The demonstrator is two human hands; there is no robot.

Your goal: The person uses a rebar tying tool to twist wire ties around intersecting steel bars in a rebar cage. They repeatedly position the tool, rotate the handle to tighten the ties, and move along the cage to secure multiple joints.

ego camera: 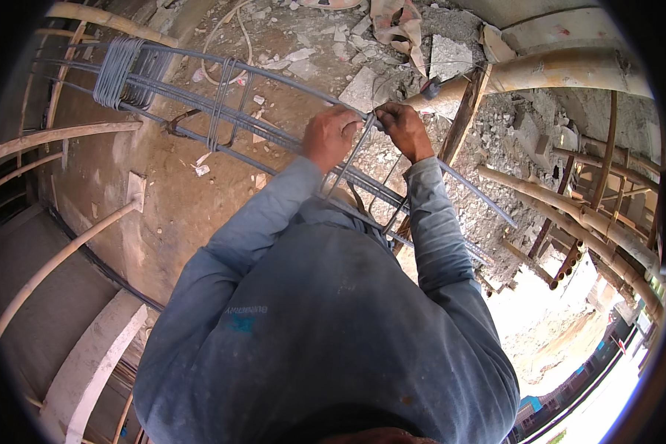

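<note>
A cage of steel reinforcing bars [266, 131] runs from the upper left to the lower right in front of me. My left hand [332, 136] is at the far long bar, its fingers curled near a steel stirrup [358, 145]; what it pinches cannot be told. Just across that stirrup's top corner, my right hand [404, 130] has its thumb and fingertips closed near the bar, by a thin wire [374, 91] that rises from the joint. A thick bundle of stirrups [123, 72] hangs around the bars at the far left, with a smaller group of stirrups [222, 105] nearer.
A thick bamboo pole [566, 69] and a rough wooden post [466, 114] stand beyond my right hand. Broken concrete [449, 55] covers the ground ahead. Bamboo scaffolding [599, 222] is at the right; a bamboo prop [66, 261] leans at the left.
</note>
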